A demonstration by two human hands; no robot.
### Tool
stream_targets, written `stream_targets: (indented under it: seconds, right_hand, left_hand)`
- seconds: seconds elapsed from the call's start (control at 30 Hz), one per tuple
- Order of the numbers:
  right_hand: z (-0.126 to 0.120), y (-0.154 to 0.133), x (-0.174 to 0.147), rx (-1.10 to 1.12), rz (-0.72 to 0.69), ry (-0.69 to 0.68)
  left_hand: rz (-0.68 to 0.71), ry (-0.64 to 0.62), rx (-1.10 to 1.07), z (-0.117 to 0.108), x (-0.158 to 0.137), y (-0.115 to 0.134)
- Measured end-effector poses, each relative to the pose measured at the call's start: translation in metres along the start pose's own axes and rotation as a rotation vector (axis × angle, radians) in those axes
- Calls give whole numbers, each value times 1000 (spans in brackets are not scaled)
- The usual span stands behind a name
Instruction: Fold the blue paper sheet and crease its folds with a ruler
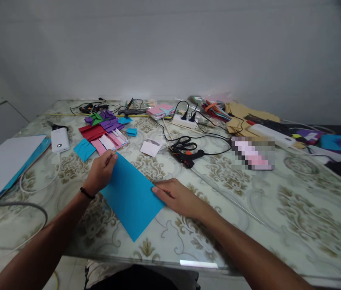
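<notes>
A flat sheet of blue paper (pixel 132 197) is held at a slant over the patterned table. My left hand (pixel 101 169), with a dark band at the wrist, grips its upper left edge with curled fingers. On the right edge, my right hand (pixel 178 196) pinches the sheet between thumb and fingers. Just beyond my left hand lie folded pieces of red paper (pixel 92 132), purple paper (pixel 110 124), pink paper (pixel 98 146) and blue paper (pixel 84 150). A folded white paper (pixel 151 147) rests beyond the sheet.
A black glue gun (pixel 185 157) and black scissors (pixel 184 143) lie beyond my right hand, near a power strip (pixel 185 121) with cords. A white power bank (pixel 60 140) and a paper stack (pixel 10 161) sit left. A thin stick (pixel 227 196) lies right.
</notes>
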State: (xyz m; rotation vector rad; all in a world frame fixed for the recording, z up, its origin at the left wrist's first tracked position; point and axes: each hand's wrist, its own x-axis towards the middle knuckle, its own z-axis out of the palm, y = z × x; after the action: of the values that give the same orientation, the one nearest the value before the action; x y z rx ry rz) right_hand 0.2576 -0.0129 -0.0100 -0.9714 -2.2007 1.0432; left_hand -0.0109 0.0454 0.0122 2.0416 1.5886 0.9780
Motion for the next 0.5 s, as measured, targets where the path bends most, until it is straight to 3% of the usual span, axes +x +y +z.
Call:
stream_targets:
  seconds: [0.5]
  right_hand:
    - [1,5,1,-55,83,38]
  left_hand:
    - [-2,2,-12,0,-1,1]
